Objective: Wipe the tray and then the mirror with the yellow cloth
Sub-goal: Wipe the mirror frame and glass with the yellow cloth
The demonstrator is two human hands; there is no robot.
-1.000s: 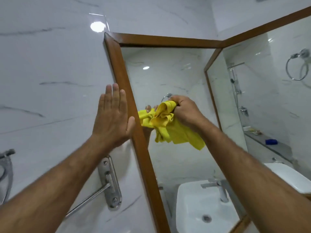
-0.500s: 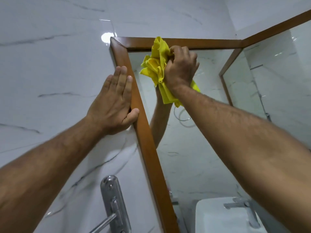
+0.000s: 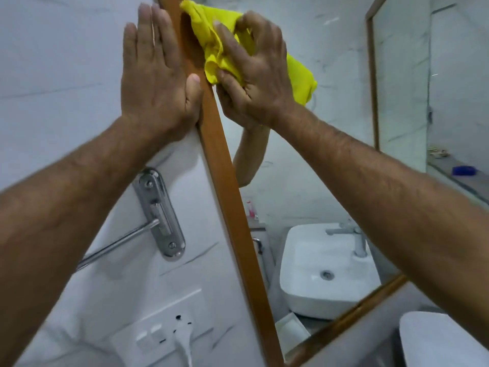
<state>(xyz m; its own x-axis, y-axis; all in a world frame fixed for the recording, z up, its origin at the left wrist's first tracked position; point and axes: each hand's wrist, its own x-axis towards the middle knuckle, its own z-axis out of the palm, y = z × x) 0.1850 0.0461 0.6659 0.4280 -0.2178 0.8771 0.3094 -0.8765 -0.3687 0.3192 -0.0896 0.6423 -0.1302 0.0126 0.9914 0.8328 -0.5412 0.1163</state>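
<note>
The mirror (image 3: 304, 168) hangs on the white marble wall in a brown wooden frame (image 3: 225, 186). My right hand (image 3: 254, 72) grips the bunched yellow cloth (image 3: 214, 46) and presses it against the glass beside the frame's left edge, near the top. My left hand (image 3: 156, 75) lies flat on the wall, fingers spread, with its thumb against the frame's outer side. The mirror reflects my right hand and forearm. A white tray (image 3: 291, 332) shows only as a reflection, low in the glass.
A chrome towel bar mount (image 3: 158, 213) sits on the wall left of the frame. Below it is a white switch plate with a plug (image 3: 169, 337). The mirror reflects a white basin (image 3: 325, 268) with a tap. A white basin rim (image 3: 436, 340) shows at the bottom right.
My right hand has carried the cloth left and down from the mirror's top toward the frame's left edge. The view has tilted down, showing the basin reflection and switch plate.
</note>
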